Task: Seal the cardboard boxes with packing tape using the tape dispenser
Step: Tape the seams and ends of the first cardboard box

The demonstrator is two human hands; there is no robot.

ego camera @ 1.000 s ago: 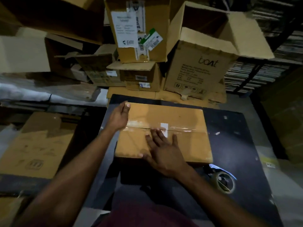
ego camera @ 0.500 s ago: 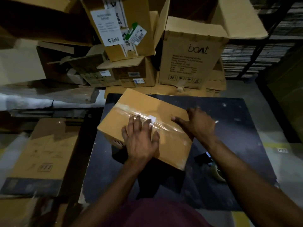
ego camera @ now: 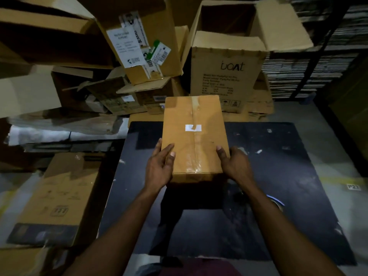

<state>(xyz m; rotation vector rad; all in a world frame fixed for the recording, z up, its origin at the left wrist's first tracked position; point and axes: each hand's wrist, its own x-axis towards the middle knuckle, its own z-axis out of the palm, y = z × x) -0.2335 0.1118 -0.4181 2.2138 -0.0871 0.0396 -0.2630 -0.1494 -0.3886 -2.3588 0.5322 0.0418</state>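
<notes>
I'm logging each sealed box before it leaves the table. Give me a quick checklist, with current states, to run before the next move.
1. Tape runs along the top seam of the box: ok.
2. Tape wraps over the near edge: ok.
3. Far end pressed flat: cannot tell.
4. Left hand and right hand grip opposite sides: ok.
5. Tape dispenser within reach on the table: ok, though mostly hidden by the right arm.

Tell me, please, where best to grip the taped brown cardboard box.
Probably by its two long side walls near the close end, as the left hand and right hand do; the taped brown cardboard box lies lengthwise away from the person.
</notes>
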